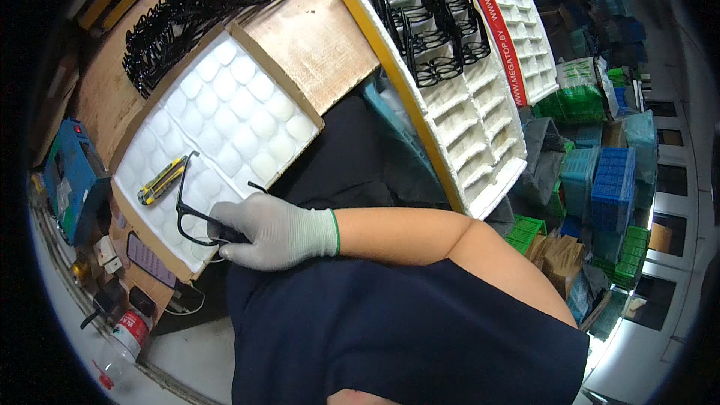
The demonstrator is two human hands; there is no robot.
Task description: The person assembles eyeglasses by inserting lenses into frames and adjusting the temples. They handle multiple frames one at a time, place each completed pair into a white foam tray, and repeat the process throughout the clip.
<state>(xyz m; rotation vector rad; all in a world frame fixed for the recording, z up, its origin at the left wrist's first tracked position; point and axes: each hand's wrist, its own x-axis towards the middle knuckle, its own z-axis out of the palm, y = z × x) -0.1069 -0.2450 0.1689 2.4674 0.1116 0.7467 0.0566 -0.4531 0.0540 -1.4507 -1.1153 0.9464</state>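
My right hand (274, 232), in a grey-white knit glove with a green cuff, is closed on a black eyeglass frame (184, 214). One lens rim and a temple stick out past the fingers; the rest of the frame is covered by the hand. Beneath it lies a shallow cardboard box (311, 116) lined with white, rounded padding (225, 109). A yellow and black hand tool (161, 180), its exact kind unclear, rests on the padding near the frame. My left hand does not show.
Black eyeglass frames (195, 7) are heaped along the wooden table (315, 37). A white slotted tray (480, 120) holds more frames (439, 22). At left are a blue box (75, 180), a phone (150, 259) and a plastic bottle (124, 341). Blue crates (611, 180) are stacked at right.
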